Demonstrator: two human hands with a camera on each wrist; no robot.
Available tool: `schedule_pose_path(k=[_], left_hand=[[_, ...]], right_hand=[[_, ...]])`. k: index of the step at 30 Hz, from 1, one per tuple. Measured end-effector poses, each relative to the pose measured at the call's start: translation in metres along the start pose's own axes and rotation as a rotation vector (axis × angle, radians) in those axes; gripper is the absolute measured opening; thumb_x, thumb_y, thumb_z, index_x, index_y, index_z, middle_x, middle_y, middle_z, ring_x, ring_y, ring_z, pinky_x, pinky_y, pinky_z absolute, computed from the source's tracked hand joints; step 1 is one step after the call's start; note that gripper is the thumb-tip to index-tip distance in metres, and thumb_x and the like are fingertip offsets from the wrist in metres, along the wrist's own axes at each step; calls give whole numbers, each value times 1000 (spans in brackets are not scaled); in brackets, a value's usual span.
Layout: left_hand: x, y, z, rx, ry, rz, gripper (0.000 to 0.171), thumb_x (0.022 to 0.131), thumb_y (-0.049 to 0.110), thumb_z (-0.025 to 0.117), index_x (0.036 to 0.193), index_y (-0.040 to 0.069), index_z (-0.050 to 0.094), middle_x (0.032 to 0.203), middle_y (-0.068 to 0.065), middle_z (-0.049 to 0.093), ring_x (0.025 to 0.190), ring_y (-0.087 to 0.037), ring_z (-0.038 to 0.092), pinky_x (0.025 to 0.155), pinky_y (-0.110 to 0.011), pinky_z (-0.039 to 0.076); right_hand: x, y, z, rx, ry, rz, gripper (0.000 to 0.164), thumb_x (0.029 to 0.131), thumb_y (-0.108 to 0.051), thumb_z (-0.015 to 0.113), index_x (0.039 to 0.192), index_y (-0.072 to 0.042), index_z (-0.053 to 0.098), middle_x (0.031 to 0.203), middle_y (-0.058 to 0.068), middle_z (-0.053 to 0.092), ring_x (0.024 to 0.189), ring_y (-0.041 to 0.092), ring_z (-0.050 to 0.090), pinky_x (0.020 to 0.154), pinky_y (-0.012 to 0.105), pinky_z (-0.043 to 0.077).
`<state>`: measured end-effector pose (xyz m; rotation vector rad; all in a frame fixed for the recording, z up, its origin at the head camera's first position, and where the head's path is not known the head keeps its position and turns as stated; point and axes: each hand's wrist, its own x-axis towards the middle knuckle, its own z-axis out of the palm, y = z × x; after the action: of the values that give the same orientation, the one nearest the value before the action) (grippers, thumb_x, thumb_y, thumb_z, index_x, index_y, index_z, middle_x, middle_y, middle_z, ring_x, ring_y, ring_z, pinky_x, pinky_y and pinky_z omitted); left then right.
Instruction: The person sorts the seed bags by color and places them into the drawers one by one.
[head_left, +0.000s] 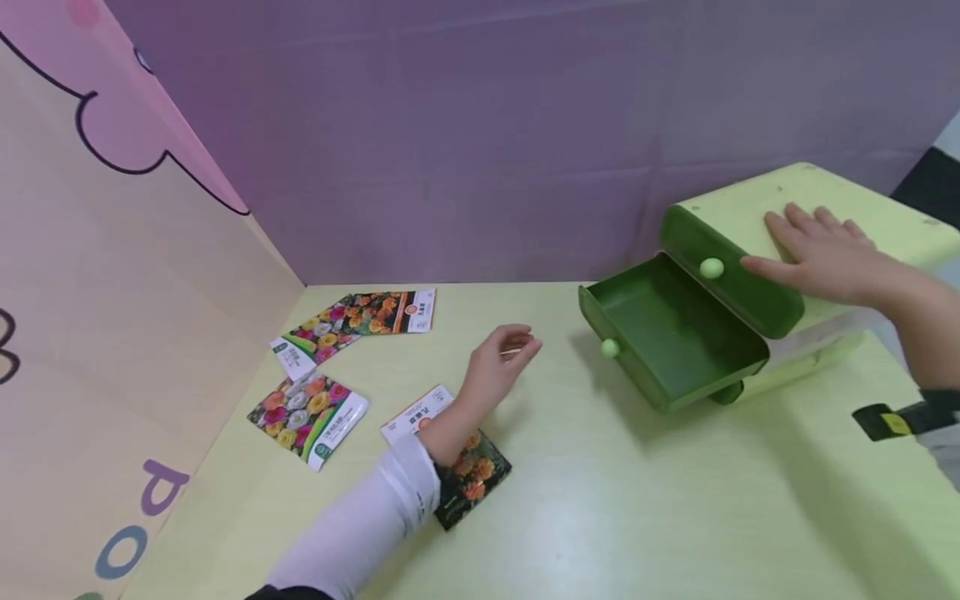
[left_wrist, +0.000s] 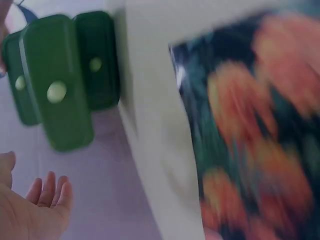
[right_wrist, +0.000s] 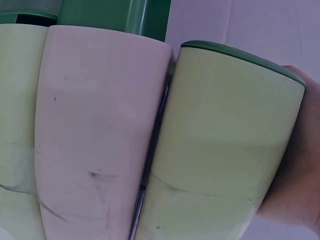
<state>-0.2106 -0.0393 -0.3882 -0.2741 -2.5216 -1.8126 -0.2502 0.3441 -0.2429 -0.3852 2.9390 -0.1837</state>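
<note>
A green-fronted chest of drawers [head_left: 787, 187] with a pale yellow-green top stands at the right. Its middle drawer [head_left: 633, 367] is pulled out, with nothing visible inside. My right hand [head_left: 828, 254] lies flat on the chest's top, fingers spread. In the right wrist view that hand [right_wrist: 295, 170] shows along the edge of the top tier. Left of the drawer, my left hand [head_left: 491, 367] hovers over the table, fingers loosely bent and holding nothing. Beneath its forearm lies a flower seed packet [head_left: 480, 479] with orange blooms, partly covered.
At the table's left are a rose-pictured packet [head_left: 300, 412] and two overlapping ones: a multicoloured packet [head_left: 330, 329] and an orange-flowered packet [head_left: 378, 312]. A purple cloth wall [head_left: 450, 150] closes off the back, a printed panel [head_left: 97, 333] the left side.
</note>
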Motion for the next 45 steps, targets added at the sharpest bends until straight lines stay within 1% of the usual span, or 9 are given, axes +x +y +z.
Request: schedule_pose_path(k=[7, 12, 15, 16, 20, 24, 28, 36, 45], left_hand=[[-31, -5, -57, 238, 33, -5, 40, 95, 20, 63, 132, 8, 55, 129, -9, 62, 123, -27, 55, 106, -41, 44], [-48, -12, -92, 430, -32, -77, 51, 95, 28, 62, 141, 12, 47, 144, -10, 50, 133, -31, 45, 104, -47, 45], [-52, -17, -108, 545, -122, -70, 61, 94, 32, 63, 147, 12, 39, 152, -13, 39, 139, -35, 37, 108, -52, 40], [-52, -19, -113, 591, -160, -56, 66, 93, 33, 64, 149, 11, 36, 154, -15, 35, 141, -36, 33, 114, -53, 31], [-56, -28, -126, 785, -381, 36, 83, 89, 35, 69, 153, 7, 24, 159, -18, 21, 145, -39, 22, 117, -56, 22], [-56, -36, -129, 899, -603, 122, 91, 84, 33, 73, 153, 4, 20, 160, -17, 19, 148, -35, 16, 120, -53, 16], [-54, -36, -126, 937, -719, 132, 90, 83, 25, 75, 153, 5, 22, 160, -14, 20, 149, -32, 15, 121, -51, 15], [-46, -34, -108, 1026, -856, 175, 79, 85, 0, 70, 152, 11, 29, 161, -7, 22, 149, -26, 17, 121, -47, 17], [-47, -38, -100, 1077, -901, 143, 75, 87, -14, 56, 150, 19, 36, 160, 3, 26, 147, -20, 23, 121, -42, 21]], right_hand=[[1, -3, 3, 19, -1, -3, 87, 101, -55, 30, 150, 6, -6, 150, 39, -15, 133, 63, -17, 104, 77, -8], [0, -4, 5, 15, -2, -5, 86, 101, -55, 30, 150, 6, -6, 150, 39, -14, 133, 63, -17, 104, 77, -8], [0, -4, 4, 9, 4, -3, 86, 101, -55, 29, 150, 6, -6, 150, 40, -15, 133, 63, -17, 104, 77, -7], [0, -4, 3, 5, 6, -4, 86, 101, -55, 29, 150, 6, -6, 150, 40, -14, 132, 64, -17, 104, 77, -7], [1, -5, 3, 9, 10, -7, 86, 101, -55, 30, 151, 6, -6, 150, 39, -14, 133, 63, -16, 104, 77, -7], [1, -6, 4, 14, 5, -5, 86, 101, -55, 29, 151, 6, -6, 151, 39, -15, 133, 63, -17, 105, 76, -7], [1, -6, 4, 12, 4, -1, 86, 101, -55, 29, 151, 5, -7, 151, 39, -16, 133, 62, -17, 105, 76, -8], [-1, -4, 4, 15, -2, 5, 86, 101, -56, 29, 151, 5, -8, 151, 38, -17, 133, 62, -19, 105, 76, -9], [-2, -6, 4, 13, -6, 14, 87, 101, -56, 29, 150, 6, -7, 150, 37, -19, 134, 61, -19, 106, 75, -9]])
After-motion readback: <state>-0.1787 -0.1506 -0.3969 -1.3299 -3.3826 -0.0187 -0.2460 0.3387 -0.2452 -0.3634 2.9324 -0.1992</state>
